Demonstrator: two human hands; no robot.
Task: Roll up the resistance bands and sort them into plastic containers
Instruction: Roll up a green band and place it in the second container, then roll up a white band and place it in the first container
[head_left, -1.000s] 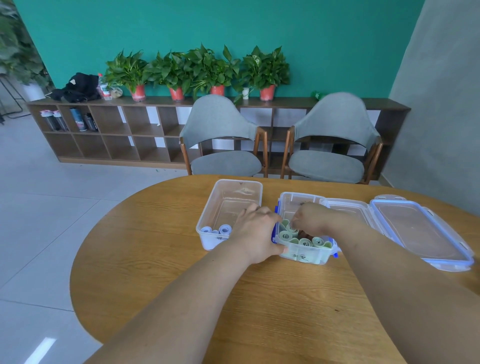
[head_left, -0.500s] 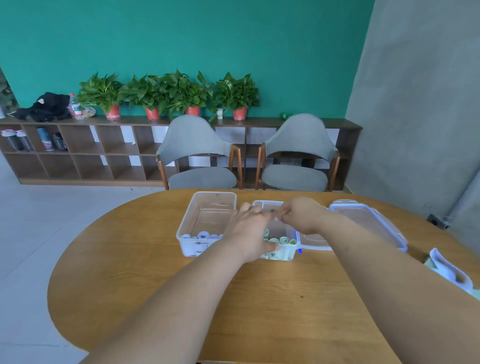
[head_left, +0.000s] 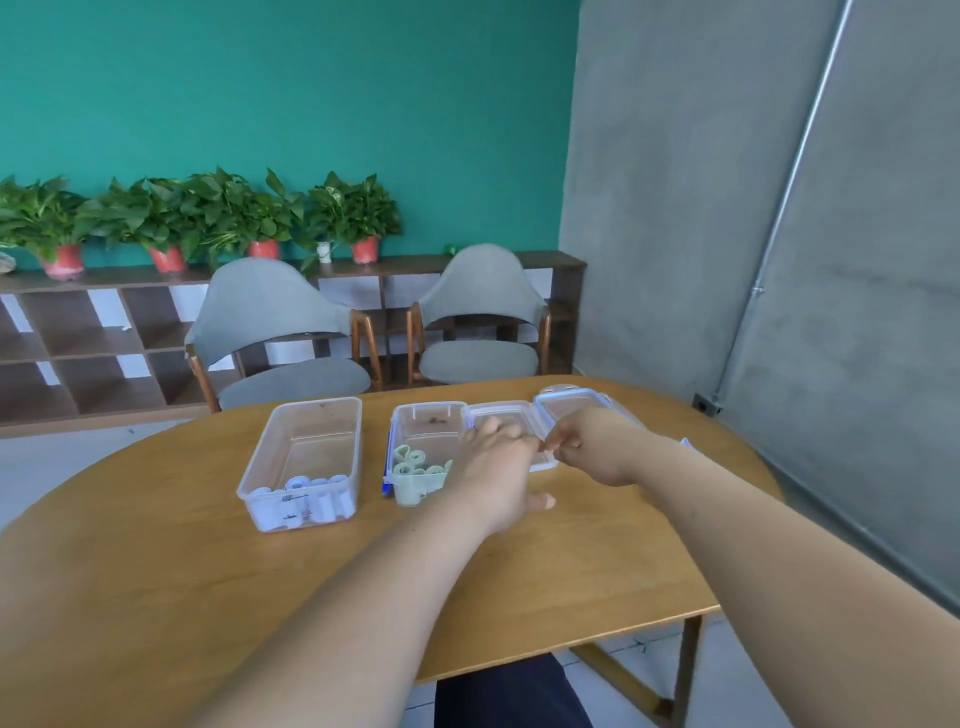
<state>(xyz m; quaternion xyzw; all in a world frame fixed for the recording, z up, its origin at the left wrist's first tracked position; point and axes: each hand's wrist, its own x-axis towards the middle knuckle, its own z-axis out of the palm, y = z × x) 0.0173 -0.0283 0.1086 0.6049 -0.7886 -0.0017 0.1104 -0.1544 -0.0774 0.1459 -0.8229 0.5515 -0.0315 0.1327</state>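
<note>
Two clear plastic containers stand on the wooden table. The larger left container holds white and pale blue rolled bands at its near end. The smaller container with blue clips holds green rolled bands. Its small lid lies flat just to the right. My left hand reaches over the small container's right rim, fingers lying on that lid, thumb spread. My right hand has its fingers curled at the lid's right edge and seems to pinch it. Both hands' fingertips nearly meet.
A larger blue-rimmed lid lies beyond my right hand. Something white peeks out behind my right forearm. Two grey chairs stand at the far side, before a low shelf with potted plants. The table's right edge is near.
Both hands have moved right, from over the green rolls in the small container to the lid beside it. The view has swung to the right.
</note>
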